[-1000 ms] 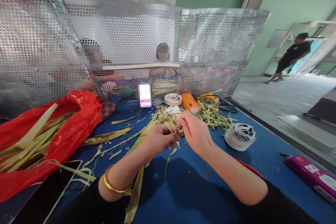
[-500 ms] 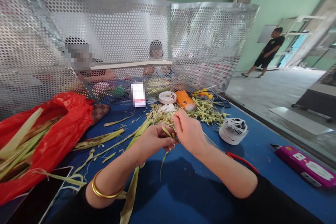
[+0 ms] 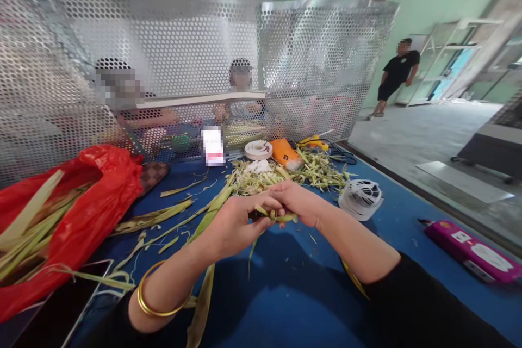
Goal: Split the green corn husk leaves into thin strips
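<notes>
In the head view, a small folded strip of yellow-green corn husk (image 3: 283, 218) is held between both hands above the blue table. My left hand (image 3: 240, 225), below a gold bangle, pinches it with thumb and fingers. My right hand (image 3: 299, 202) meets it from the right, its fingers closed at the same piece; its fingertips are partly hidden. Just beyond the hands lies a heap of pale husk bits (image 3: 261, 176). A pile of small green husk pieces (image 3: 322, 171) sits farther right. Long husk strips (image 3: 216, 209) run under my left arm.
A red plastic bag (image 3: 110, 179) of husks stands left, near a dark tablet-like device (image 3: 61, 299). Farther back are a phone (image 3: 213, 147), a tape roll (image 3: 258, 150) and an orange packet (image 3: 285, 153). A white slotted holder (image 3: 361, 199) and purple power bank-like box (image 3: 473, 250) stand right. Perforated metal screens (image 3: 196, 54) rise behind.
My right hand has come down and closer to my left hand, and more of the husk piece shows below the fingers. The person in the background has moved left.
</notes>
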The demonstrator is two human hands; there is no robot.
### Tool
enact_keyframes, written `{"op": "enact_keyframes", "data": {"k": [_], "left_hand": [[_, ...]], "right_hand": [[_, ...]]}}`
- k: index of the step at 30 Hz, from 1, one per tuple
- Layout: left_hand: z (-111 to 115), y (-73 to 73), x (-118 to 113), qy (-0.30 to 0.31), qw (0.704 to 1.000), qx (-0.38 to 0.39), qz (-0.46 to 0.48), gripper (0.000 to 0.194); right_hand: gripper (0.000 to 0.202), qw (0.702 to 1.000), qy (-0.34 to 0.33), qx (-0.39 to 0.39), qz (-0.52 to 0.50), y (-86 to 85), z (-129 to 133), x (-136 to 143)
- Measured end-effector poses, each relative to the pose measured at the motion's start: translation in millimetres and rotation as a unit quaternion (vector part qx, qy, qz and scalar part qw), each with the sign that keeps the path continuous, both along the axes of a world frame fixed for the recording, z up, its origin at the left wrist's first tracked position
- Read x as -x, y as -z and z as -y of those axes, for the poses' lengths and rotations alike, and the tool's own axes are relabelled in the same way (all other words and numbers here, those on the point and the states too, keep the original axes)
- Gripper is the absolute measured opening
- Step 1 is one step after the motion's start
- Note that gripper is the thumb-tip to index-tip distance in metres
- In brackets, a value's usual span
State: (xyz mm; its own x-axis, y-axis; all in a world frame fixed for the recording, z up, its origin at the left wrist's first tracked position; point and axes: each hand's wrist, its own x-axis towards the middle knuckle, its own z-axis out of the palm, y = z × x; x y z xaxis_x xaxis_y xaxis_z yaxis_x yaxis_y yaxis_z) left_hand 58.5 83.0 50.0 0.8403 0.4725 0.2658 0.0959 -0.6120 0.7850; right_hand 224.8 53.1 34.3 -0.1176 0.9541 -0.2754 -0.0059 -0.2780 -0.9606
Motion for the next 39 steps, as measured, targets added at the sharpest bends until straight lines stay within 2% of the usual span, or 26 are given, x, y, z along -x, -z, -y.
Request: {"op": "enact_keyframes", "data": {"k": [3, 7, 9, 11, 14, 16, 19, 23, 25, 27, 32, 35, 39], "left_hand": [[-0.3, 1.9, -1.1, -0.025, 0.999, 0.024, 0.006, 0.018], [0.2, -0.3, -3.2, -0.061, 0.985, 0.149, 0.055, 0.008], [-1.7, -1.9, -3.4, -0.100, 0.974, 0.190, 0.076, 0.008], [-6.2, -1.6, -2.7, -0.164, 0.962, 0.193, 0.100, 0.010], [-16.6, 3.2, -0.5, -0.257, 0.946, 0.154, 0.128, 0.014], [-23.5, 7.5, 1.2, -0.295, 0.938, 0.121, 0.136, 0.017], [-29.8, 11.9, 3.3, -0.309, 0.936, 0.104, 0.132, 0.020], [-28.5, 12.2, 4.1, -0.259, 0.955, 0.097, 0.109, 0.017], [-25.5, 11.6, 3.5, -0.226, 0.966, 0.096, 0.081, 0.015], [-21.9, 11.7, 2.3, -0.199, 0.974, 0.096, 0.048, 0.015], [-13.0, 14.9, -2.8, -0.155, 0.984, 0.088, 0.000, 0.013], [-8.1, 15.1, -4.7, -0.143, 0.987, 0.072, -0.015, 0.010], [-3.7, 11.0, -4.4, -0.143, 0.989, 0.032, -0.028, 0.010]], "right_hand": [[0.014, 1.000, -0.027, -0.001, -0.002, 6.4, -2.8, -2.5], [0.016, 0.999, -0.020, -0.045, 0.019, 18.1, -6.1, 0.2], [0.021, 0.996, -0.020, -0.075, 0.035, 22.4, -7.0, 3.7], [0.024, 0.992, -0.019, -0.102, 0.065, 23.3, -6.7, 7.1], [0.026, 0.981, -0.001, -0.139, 0.133, 15.4, -2.1, 11.2], [0.027, 0.958, 0.015, -0.180, 0.223, 5.0, 4.3, 13.7], [0.025, 0.896, 0.001, -0.268, 0.354, -11.0, 15.5, 17.8], [0.016, 0.800, 0.001, -0.431, 0.417, -18.5, 21.2, 20.1], [0.016, 0.774, 0.027, -0.480, 0.412, -15.8, 19.2, 18.9], [0.016, 0.781, 0.065, -0.473, 0.402, -11.7, 16.4, 16.8], [0.016, 0.819, 0.138, -0.397, 0.390, -7.9, 12.9, 11.9], [0.018, 0.843, 0.156, -0.351, 0.377, -8.6, 11.1, 10.2], [0.021, 0.884, 0.145, -0.294, 0.333, -6.9, 7.4, 8.9]]}}
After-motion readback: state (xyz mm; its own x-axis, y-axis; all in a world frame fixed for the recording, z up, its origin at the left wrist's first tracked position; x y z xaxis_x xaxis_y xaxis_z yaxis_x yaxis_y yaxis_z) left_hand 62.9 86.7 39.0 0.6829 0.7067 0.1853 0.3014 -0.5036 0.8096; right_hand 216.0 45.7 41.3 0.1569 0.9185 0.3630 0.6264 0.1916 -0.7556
